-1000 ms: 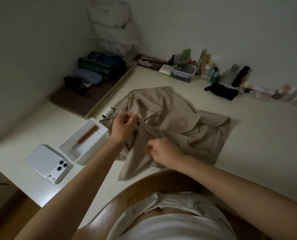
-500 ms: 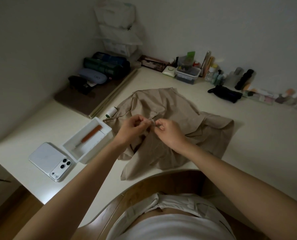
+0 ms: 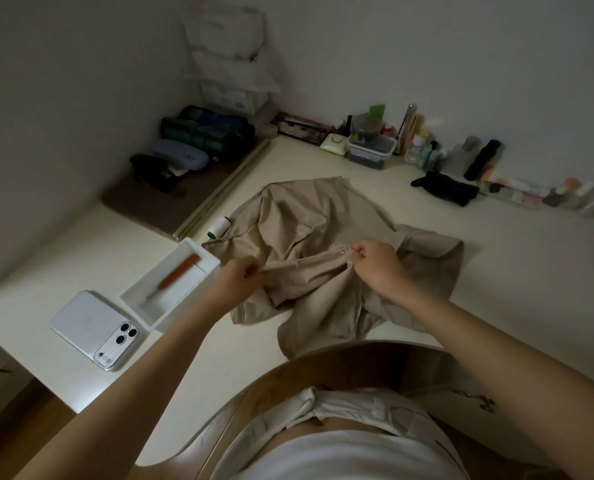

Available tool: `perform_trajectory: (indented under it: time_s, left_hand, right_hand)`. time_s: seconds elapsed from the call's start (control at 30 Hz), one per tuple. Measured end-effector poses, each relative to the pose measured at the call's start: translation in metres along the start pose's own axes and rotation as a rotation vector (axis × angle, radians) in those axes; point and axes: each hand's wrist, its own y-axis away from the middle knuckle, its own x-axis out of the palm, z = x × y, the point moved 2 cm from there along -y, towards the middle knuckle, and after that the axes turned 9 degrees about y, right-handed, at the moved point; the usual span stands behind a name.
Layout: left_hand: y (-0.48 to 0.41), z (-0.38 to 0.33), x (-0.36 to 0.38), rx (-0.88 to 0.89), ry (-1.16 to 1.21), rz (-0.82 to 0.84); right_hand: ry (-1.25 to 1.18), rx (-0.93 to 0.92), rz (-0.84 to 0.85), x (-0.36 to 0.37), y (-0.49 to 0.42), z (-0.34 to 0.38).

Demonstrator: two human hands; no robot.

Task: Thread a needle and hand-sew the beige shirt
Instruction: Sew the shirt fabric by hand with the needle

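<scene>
**Workpiece.** The beige shirt (image 3: 326, 216) lies crumpled at the centre of the counter (image 3: 506, 278), directly ahead of the person. One ridge of the cloth is lifted and drawn taut between the two hands. The long axis of this ridge runs left to right and rises slightly toward the right. Its frayed edge (image 3: 340, 250) sits at the right end.

**Governing relation.** The frayed edge lies at the fingertips of the right hand (image 3: 377, 268), so that hand is the nearer one to the sewing point. The left hand (image 3: 238, 280) anchors the far end of the ridge, well apart from the edge.

**Hand state.**
- Right hand: narrow pinch. Thumb and forefinger close on what is judged to be the needle (image 3: 355, 250), a thin dark sliver too small to confirm. No thread can be made out.
- Left hand: fingers curled round a fold of the shirt, holding it in tension.

**Surroundings.** A thread spool (image 3: 220, 226) rests just beside the shirt's left edge. A white tray (image 3: 184, 308) holding an orange-handled seam ripper (image 3: 179, 271) stands near the left hand, with a phone (image 3: 87, 323) beside it.
</scene>
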Motion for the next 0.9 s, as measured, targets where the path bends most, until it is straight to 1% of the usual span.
perform_trajectory:
  time_s: [0.1,0.13,0.17,0.2,0.27,0.4,0.43,0.57,0.63,0.67,0.7,0.77,0.83,0.9]
  left_hand:
    - [0.003,-0.018,-0.005,-0.011,0.648,0.019]
    - [0.004,-0.026,-0.006,-0.015,0.797,0.039]
    - [0.005,-0.032,-0.009,-0.016,0.854,0.064]
    - [0.005,-0.037,-0.011,-0.009,0.83,0.095]
    - [0.005,-0.042,-0.015,0.019,0.645,0.135]
    - [-0.001,-0.019,-0.021,0.047,0.025,0.014]
    - [-0.001,-0.006,-0.02,0.031,-0.089,0.004]
    - [-0.004,0.024,-0.01,-0.067,-0.378,-0.034]
    - [-0.005,0.017,-0.003,-0.022,-0.516,-0.069]
    - [-0.005,0.009,0.001,0.031,-0.549,-0.101]
    - [-0.003,0.001,0.005,0.105,-0.532,-0.132]
    - [0.001,-0.015,0.014,0.256,-0.373,-0.146]
    - [0.003,-0.028,0.025,0.288,-0.163,-0.08]
    - [0.001,-0.037,0.034,0.286,-0.043,-0.03]
  right_hand:
    - [0.047,0.033,0.039,0.003,-0.002,-0.003]
    - [0.039,0.032,0.045,0.005,-0.003,-0.002]
    - [0.027,0.028,0.047,0.007,-0.002,0.0]
    - [0.018,0.019,0.049,0.009,-0.002,0.002]
    - [0.01,-0.002,0.063,0.012,0.001,0.006]
    - [0.058,-0.03,0.078,0.017,0.003,-0.001]
    - [0.068,-0.039,0.073,0.018,0.004,-0.004]
    - [0.021,-0.091,0.068,0.024,0.011,-0.008]
    - [-0.005,-0.129,0.056,0.025,0.014,-0.004]
    - [-0.024,-0.145,0.053,0.025,0.015,-0.002]
    - [-0.048,-0.162,0.053,0.025,0.016,-0.001]
    - [-0.09,-0.192,0.059,0.024,0.018,0.003]
    - [-0.124,-0.203,0.069,0.025,0.02,0.005]
    - [-0.151,-0.205,0.079,0.025,0.021,0.007]
